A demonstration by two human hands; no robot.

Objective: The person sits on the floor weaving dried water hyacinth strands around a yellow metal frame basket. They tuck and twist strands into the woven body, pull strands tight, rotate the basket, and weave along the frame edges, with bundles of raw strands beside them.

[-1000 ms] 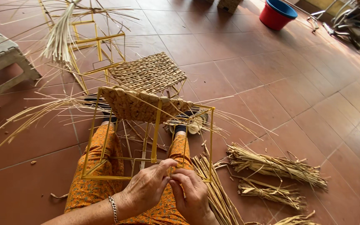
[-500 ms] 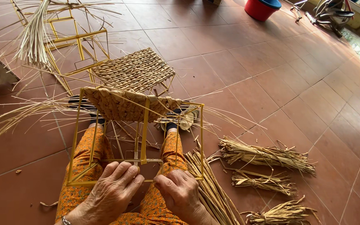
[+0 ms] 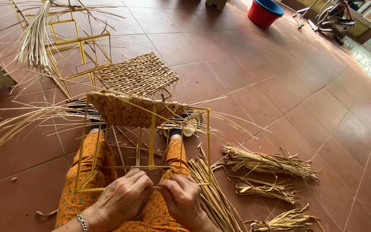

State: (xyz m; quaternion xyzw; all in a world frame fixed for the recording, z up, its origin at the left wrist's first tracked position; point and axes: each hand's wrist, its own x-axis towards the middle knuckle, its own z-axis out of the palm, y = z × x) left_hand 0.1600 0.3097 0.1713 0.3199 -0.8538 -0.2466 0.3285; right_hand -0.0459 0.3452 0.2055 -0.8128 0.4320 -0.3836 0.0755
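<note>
Both the left hand (image 3: 123,195) and the right hand (image 3: 181,196) pinch a thin, probably bendable straw strand (image 3: 156,187) at the near edge of the light yellow wire frame (image 3: 152,133).

The wire frame (image 3: 151,129) is bright yellow, its far end covered in a tan basket-weave panel (image 3: 129,109). The trousers (image 3: 86,189) are orange with a small dark speckled print. The floor (image 3: 258,77) is reddish-brown tile with pale grout lines. Straw bundles (image 3: 267,163) are pale gold. At the floor's far edge, a tub (image 3: 263,12) is red with a blue rim.
</note>
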